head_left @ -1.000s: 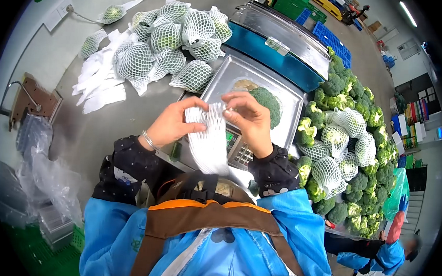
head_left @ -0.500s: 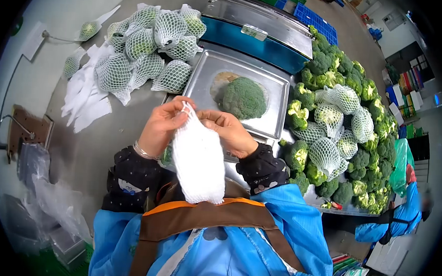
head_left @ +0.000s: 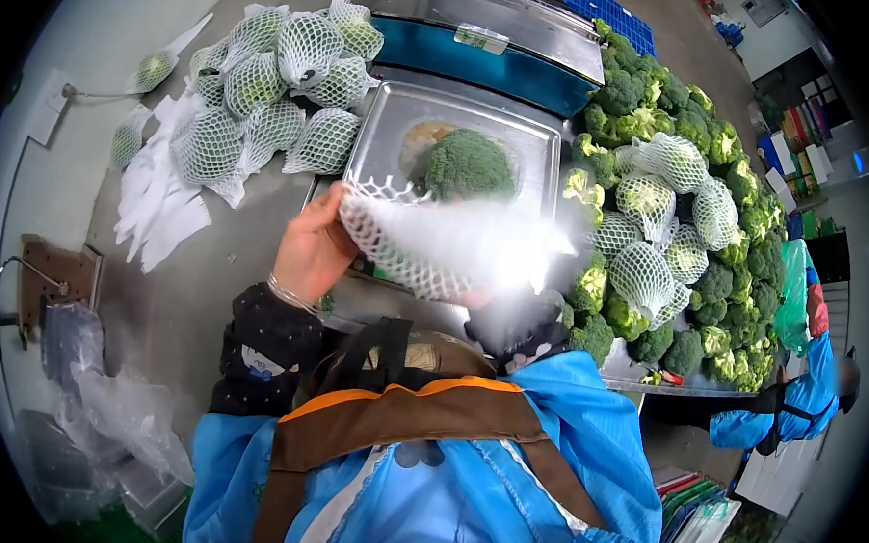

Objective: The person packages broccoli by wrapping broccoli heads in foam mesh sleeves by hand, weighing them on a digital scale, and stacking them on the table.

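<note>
At the worktop's left edge, clear plastic is seen below a brown board. Beyond the far edge, a blue crate is seen; past the right, a blue-clad co-worker.

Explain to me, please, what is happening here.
The person's left hand holds the edge of a white net sleeve, partly blurred; the right hand is mostly hidden by that blur. A bare broccoli head rests on the metal tray. Netted heads lie piled at left, a broccoli heap at right.

Heaped broccoli, a weighing scale and netted heads mark a produce packing workshop.
</note>
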`<action>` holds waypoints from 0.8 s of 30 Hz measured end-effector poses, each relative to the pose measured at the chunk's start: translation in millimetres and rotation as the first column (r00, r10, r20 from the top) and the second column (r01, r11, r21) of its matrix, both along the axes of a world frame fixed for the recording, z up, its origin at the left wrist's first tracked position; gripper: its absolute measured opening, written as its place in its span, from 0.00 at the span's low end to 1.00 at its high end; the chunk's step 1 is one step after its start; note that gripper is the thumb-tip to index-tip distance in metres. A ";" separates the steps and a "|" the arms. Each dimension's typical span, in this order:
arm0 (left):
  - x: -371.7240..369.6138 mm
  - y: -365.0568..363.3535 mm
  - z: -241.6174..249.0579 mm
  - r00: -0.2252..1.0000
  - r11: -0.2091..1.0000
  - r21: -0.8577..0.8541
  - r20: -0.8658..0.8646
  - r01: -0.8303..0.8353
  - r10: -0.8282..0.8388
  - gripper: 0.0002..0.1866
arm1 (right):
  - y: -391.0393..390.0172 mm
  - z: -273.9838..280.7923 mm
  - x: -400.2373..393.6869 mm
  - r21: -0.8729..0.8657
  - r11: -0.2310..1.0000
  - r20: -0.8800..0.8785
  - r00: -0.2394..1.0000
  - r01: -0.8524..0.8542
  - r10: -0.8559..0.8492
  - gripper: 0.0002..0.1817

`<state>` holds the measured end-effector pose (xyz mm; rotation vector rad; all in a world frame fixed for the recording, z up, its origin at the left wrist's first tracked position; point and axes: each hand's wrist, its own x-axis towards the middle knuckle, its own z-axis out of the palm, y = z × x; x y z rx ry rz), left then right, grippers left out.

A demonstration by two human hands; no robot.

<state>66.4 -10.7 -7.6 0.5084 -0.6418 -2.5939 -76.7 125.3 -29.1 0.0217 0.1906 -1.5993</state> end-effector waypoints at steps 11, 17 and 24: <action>11.4 26.4 -9.2 0.688 0.667 -0.172 0.121 0.725 -0.716 0.29 | 63.9 19.1 -16.9 -0.193 0.979 -0.224 0.969 0.064 -0.108 0.29; -9.7 11.5 -11.7 0.936 0.937 -0.026 0.058 0.349 -0.347 0.17 | 78.3 8.4 -28.6 0.232 0.909 -0.782 0.622 0.346 -0.037 0.16; -79.5 -17.9 -84.8 0.854 0.368 -0.924 0.270 0.102 0.444 0.10 | 62.4 -45.5 -65.4 -0.079 0.585 -0.873 -0.339 0.807 0.350 0.28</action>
